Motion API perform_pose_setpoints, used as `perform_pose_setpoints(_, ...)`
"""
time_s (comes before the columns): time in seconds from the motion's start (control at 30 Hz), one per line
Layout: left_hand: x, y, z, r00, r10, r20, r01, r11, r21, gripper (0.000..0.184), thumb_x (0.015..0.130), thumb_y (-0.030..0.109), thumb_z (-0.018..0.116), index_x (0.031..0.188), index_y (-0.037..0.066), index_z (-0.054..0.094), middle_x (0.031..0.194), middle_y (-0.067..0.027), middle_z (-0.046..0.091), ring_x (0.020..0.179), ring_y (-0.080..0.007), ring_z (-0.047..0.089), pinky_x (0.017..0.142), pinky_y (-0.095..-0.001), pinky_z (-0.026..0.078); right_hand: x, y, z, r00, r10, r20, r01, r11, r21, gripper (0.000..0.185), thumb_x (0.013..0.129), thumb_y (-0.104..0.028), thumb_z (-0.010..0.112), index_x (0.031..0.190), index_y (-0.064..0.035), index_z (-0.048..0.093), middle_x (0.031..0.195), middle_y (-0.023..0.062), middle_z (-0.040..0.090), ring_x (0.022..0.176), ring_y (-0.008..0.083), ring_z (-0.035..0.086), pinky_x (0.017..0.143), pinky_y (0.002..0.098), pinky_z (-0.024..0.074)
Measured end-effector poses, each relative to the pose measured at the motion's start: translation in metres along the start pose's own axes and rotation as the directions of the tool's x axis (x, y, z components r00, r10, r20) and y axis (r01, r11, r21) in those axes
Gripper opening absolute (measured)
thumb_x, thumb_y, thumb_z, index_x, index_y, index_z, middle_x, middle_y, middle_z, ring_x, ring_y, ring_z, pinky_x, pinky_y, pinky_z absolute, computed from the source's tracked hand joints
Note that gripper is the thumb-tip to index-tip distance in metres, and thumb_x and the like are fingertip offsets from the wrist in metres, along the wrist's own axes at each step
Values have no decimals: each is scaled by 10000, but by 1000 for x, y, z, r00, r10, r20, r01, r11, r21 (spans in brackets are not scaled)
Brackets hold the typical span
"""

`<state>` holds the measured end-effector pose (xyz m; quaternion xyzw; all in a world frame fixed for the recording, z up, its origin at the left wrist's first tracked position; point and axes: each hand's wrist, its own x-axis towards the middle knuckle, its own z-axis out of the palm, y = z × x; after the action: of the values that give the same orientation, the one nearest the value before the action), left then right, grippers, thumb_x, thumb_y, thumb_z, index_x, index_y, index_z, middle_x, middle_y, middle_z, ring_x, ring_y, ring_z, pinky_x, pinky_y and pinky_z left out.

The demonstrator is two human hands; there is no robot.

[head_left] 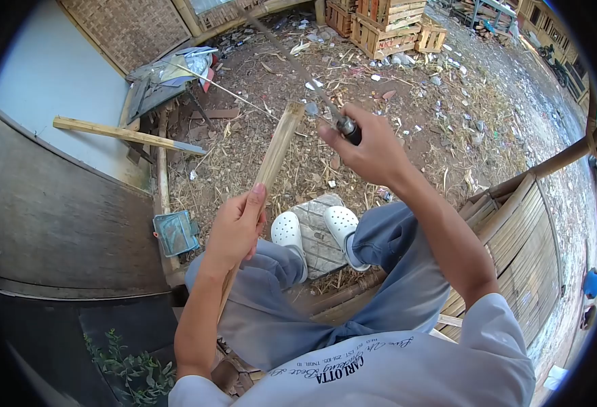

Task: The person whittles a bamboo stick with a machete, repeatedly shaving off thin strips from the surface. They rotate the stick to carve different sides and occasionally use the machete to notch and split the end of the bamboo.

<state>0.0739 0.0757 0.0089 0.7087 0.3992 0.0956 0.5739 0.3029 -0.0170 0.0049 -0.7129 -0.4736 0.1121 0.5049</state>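
My left hand (236, 227) is closed around a flat wooden strip (278, 146). The strip slants up and away from my lap, its far end cut square and its lower part running down past my wrist. In my right hand (374, 150) is the dark handle of a long, narrow-bladed knife (305, 71). The blade points up and to the left, beyond the strip's far end and apart from it. Motion blur hides the edge of the blade.
White clogs (287, 234) rest on a stone slab (315, 203) between my knees. Another wooden bar (125, 134) juts out at left, near a blue basket (176, 233). Wooden crates (383, 30) stand at the back. A bamboo panel (526, 237) is at right.
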Motion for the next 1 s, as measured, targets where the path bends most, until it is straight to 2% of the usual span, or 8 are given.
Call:
perform_pose_setpoints(0.13, 1, 4, 1, 1000, 28, 0, -28, 1000, -7, 531, 972, 510, 382, 689, 67, 457, 446, 23, 370, 301, -57, 337, 280, -213, 250, -25, 0, 32, 956, -214, 202, 247, 956, -156, 227, 781, -236, 660, 739, -22, 592, 546, 157, 524, 510, 325, 556, 514, 397, 440)
perform_pose_setpoints(0.27, -2, 7, 2, 998, 24, 66, -22, 1000, -22, 535, 979, 498, 374, 677, 63, 452, 455, 22, 377, 308, -55, 341, 289, -213, 257, -21, 12, 42, 955, -205, 215, 269, 905, -329, 115, 732, -137, 605, 731, -22, 593, 580, 176, 569, 560, 391, 565, 573, 449, 462)
perform_pose_setpoints(0.4, -20, 3, 9, 981, 87, 174, -92, 996, 18, 536, 983, 481, 379, 675, 51, 464, 473, 22, 384, 330, -58, 364, 311, -217, 288, 47, 36, -20, 955, 256, -151, -294, 888, -353, 253, 790, -210, 586, 654, 2, 605, 567, 172, 599, 555, 295, 619, 592, 399, 491)
perform_pose_setpoints(0.43, -18, 4, 5, 979, 92, 180, -98, 995, 22, 536, 983, 481, 379, 675, 51, 464, 473, 22, 384, 330, -58, 364, 311, -217, 288, 44, 40, -20, 953, 257, -161, -299, 887, -352, 253, 790, -210, 586, 654, 2, 605, 567, 172, 599, 555, 295, 619, 592, 399, 491)
perform_pose_setpoints(0.53, -11, 4, 2, 997, 69, 29, -71, 992, 103, 532, 991, 439, 393, 661, 32, 490, 471, 12, 393, 365, -86, 404, 347, -265, 326, 26, 32, -26, 941, 189, -281, -238, 960, -148, 292, 821, -272, 616, 726, -2, 565, 550, 90, 528, 430, 166, 465, 448, 336, 399)
perform_pose_setpoints(0.63, -11, 5, 6, 995, 80, 66, -90, 983, 163, 527, 996, 419, 396, 654, 27, 484, 458, 15, 380, 366, -87, 408, 358, -269, 340, 10, -8, -11, 897, 382, 222, -435, 678, 593, 317, 835, -329, 692, 777, -51, 550, 521, -56, 381, 411, 38, 348, 398, 211, 272)
perform_pose_setpoints(0.77, -16, 18, 3, 990, 38, 139, -62, 983, 174, 465, 995, 402, 411, 770, 9, 516, 523, -4, 440, 409, -77, 438, 387, -271, 368, 7, -17, 4, 896, 287, 339, -418, 805, 422, 294, 822, -279, 721, 787, -46, 544, 529, -65, 374, 417, 33, 340, 403, 208, 273)
perform_pose_setpoints(1.0, -54, -2, -56, 993, 1, 121, -29, 973, 231, 319, 942, 291, 557, 826, -6, 540, 580, -25, 504, 517, -90, 503, 481, -258, 416, 25, 4, -32, 920, 375, 109, -308, 523, 795, 180, 830, -147, 700, 791, -69, 543, 546, -80, 391, 450, 14, 363, 434, 185, 296)
